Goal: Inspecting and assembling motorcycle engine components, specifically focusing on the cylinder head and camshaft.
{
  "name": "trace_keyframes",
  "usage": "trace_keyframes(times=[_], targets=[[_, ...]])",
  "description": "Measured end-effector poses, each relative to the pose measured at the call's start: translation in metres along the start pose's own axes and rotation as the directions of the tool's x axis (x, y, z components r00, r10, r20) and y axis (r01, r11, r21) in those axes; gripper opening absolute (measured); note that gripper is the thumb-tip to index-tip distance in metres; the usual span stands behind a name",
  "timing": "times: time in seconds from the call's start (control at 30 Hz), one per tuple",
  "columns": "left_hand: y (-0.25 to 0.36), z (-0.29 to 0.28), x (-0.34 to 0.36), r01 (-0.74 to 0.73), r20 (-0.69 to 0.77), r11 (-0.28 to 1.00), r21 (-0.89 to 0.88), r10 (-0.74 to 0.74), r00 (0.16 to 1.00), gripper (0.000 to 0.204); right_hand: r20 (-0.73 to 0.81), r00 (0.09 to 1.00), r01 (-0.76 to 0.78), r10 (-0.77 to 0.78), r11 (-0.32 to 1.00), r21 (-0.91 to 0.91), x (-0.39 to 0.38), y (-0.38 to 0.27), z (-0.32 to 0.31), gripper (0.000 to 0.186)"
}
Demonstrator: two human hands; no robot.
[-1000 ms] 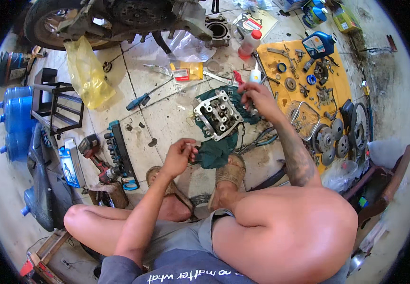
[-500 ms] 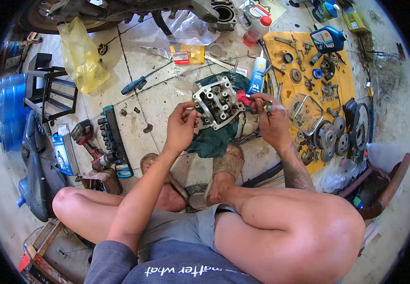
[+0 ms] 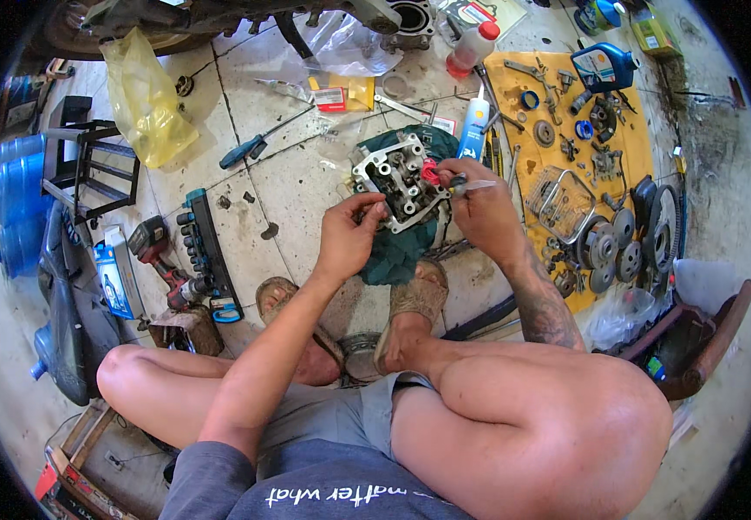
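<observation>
Engine part [image 3: 404, 180] rests on the green cloth [image 3: 397, 260], squarely between the hands! Left hand [image 3: 349, 232] has thumb and fingertips at its near left edge, whether gripping I cannot tell; right hand [image 3: 484, 208] is clamped around a small slim tool [image 3: 477, 185], with a pink rag [image 3: 430, 172] just beside its fingers.

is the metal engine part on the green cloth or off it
On it: the metal engine part sits over the green cloth, which shows past its upper and lower edges.

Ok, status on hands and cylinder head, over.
Left hand at cylinder head, near-left edge. Right hand holding slim pale item. Head on green cloth. Pink cloth at its right side.
</observation>
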State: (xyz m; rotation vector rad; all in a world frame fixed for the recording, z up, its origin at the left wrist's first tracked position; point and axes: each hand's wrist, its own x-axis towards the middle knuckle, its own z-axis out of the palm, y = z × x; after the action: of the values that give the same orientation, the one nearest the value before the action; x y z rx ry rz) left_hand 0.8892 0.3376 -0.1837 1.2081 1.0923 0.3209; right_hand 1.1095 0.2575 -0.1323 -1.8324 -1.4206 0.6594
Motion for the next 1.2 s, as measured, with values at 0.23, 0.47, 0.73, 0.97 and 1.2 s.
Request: trace_keyframes(times=[0.23,0.47,0.73,0.97,1.2], targets=[[0.004,0.001,-0.004,0.041,0.004,0.998,0.043,-0.041,0.999,0.02,-0.01,0.99,-0.141,0.143,0.985,0.101,0.009,0.007,-0.006,0.02],[0.001,-0.001,-0.006,0.053,0.026,0.997,0.055,-0.055,0.998,0.021,-0.006,0.962,-0.264,0.272,0.938,0.226,0.009,0.008,-0.007,0.013],[-0.001,-0.004,-0.006,0.028,0.031,0.998,0.064,-0.03,0.999,0.021,-0.036,0.997,-0.061,0.065,0.991,0.117,-0.006,0.001,-0.011,0.014],[-0.004,-0.001,-0.006,0.008,0.025,0.997,0.078,-0.01,1.0,0.017,-0.061,0.992,0.115,-0.113,0.993,0.022,-0.014,0.0,-0.008,0.014],[-0.002,0.0,-0.007,-0.001,0.024,1.0,0.02,0.001,1.0,0.014,0.042,0.99,0.137,-0.138,0.99,0.024,-0.023,-0.004,-0.007,0.026]])
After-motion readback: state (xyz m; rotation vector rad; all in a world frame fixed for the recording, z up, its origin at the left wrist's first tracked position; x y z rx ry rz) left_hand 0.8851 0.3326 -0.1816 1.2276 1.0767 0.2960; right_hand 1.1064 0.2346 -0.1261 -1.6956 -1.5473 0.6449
